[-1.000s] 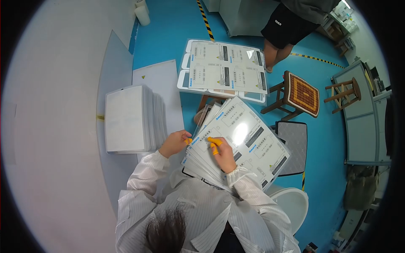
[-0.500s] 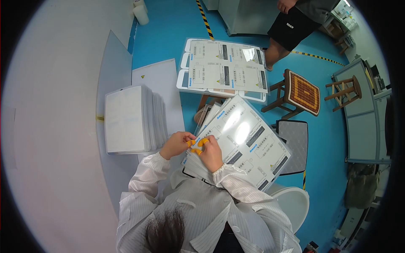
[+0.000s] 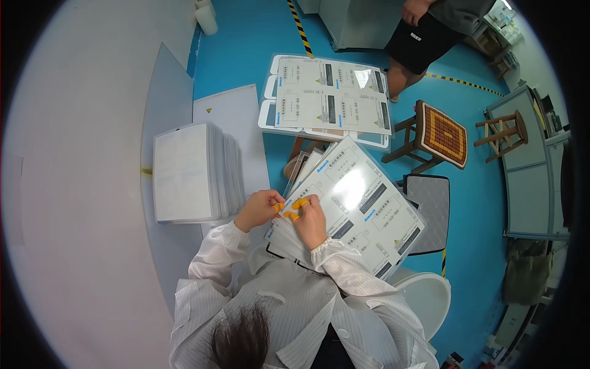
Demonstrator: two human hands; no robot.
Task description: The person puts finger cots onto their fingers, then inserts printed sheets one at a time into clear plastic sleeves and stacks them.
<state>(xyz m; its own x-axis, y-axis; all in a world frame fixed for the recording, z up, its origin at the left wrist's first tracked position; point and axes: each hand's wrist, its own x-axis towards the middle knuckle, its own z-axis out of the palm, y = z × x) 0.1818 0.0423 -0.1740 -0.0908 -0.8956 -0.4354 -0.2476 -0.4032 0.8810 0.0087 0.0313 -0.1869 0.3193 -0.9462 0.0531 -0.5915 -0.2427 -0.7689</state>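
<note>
A glossy printed sheet (image 3: 384,224) with panel layouts, blue lettering and dark blocks lies slanted on top of a stack in front of me. At its left corner, my left hand (image 3: 261,209) is closed in a pinch on the sheet's edge. My right hand (image 3: 309,222) rests over the same corner, its fingers curled together close to the left fingertips. Whatever is between the right fingertips is too small to make out. Orange finger cots cover fingertips on both hands. More sheets (image 3: 284,238) show under the top one, below my hands.
Further printed sheets (image 3: 332,92) lie on a support ahead. To the left, a thick stack of white sheets (image 3: 181,175) stands on a pale board (image 3: 230,104) by the wall. A stool (image 3: 439,132) and a grey padded seat (image 3: 427,209) are right. Another person (image 3: 424,43) stands beyond.
My right hand has shifted slightly up and its fingers have moved a little away from the corner. My left hand keeps its place. The other person's legs have moved slightly left.
</note>
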